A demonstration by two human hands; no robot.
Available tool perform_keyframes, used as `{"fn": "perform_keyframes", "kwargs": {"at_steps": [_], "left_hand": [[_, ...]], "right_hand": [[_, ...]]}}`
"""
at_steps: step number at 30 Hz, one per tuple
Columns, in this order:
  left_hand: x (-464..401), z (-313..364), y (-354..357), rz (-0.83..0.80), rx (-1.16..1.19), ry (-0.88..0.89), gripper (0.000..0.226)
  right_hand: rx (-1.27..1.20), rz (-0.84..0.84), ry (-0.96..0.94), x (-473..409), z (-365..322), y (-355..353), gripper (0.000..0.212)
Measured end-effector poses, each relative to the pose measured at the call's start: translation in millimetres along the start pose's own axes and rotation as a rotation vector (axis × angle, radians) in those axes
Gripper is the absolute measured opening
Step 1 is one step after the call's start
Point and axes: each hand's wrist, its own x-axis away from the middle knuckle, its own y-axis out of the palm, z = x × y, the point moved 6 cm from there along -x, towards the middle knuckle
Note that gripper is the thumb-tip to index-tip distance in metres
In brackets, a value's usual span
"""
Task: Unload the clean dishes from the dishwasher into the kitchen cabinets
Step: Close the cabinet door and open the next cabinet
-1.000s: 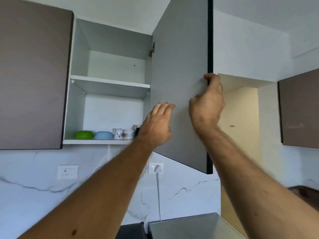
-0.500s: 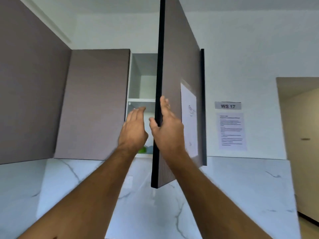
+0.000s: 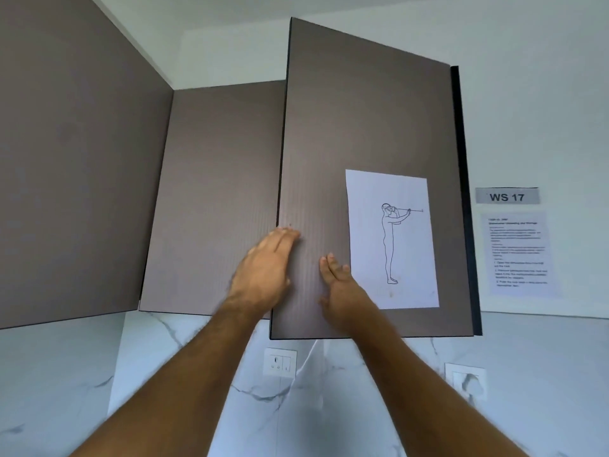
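The brown cabinet door fills the middle of the view and stands slightly ajar, its free left edge jutting out in front of the neighbouring closed door at its 9 o'clock. The left hand lies flat against the door's lower left edge, fingers straight and together, though it is blurred. The right hand is spread open just at its 3 o'clock, fingers straight and pointing to 12 o'clock; whether its palm touches the panel cannot be told. Neither hand holds anything. A white sheet with a line drawing of a standing figure is stuck to the door at the right hand's 2 o'clock. On the wall at 3 o'clock hang a "WS 17" sign and a printed notice. Below, at 6 o'clock, 2 socket plates sit on the marbled backsplash.
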Motion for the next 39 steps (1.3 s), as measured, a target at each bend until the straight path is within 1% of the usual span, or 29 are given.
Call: {"fn": "perform_keyframes", "kwargs": {"at_steps": [2,6,9,12,15,18,22,26,31,35,39], "left_hand": [[-1,-6,22,-0.049,-0.004,0.020,0.082],[-7,-23,59,-0.096,0.023,-0.013,0.079],[-12,-38,81,-0.118,0.017,-0.015,0.078],[-16,-54,107,-0.161,0.011,-0.031,0.077],[-15,-62,128,-0.208,0.006,-0.065,0.074],[-16,-65,144,-0.254,0.004,-0.058,0.073],[-20,-71,158,-0.254,0.019,-0.045,0.073],[-25,-71,157,-0.204,0.043,-0.040,0.071],[-26,-67,146,-0.211,0.031,-0.043,0.072],[-17,-60,119,-0.197,-0.033,-0.007,0.074],[-17,-62,80,-0.143,-0.100,0.022,0.079]], "right_hand": [[0.010,-0.037,0.044,-16,4,9,0.077],[0.059,-0.128,0.126,-47,8,21,0.075],[0.085,-0.141,0.181,-62,12,38,0.075],[0.113,-0.121,0.225,-73,16,52,0.074],[0.136,-0.141,0.235,-82,25,63,0.072],[0.159,-0.161,0.244,-83,34,74,0.071],[0.174,-0.143,0.219,-82,37,77,0.064],[0.111,-0.162,0.204,-80,39,70,0.065],[0.027,-0.174,0.222,-72,34,63,0.070],[0.066,-0.127,0.188,-55,23,51,0.077],[0.061,-0.077,0.125,-46,3,37,0.083]]}}
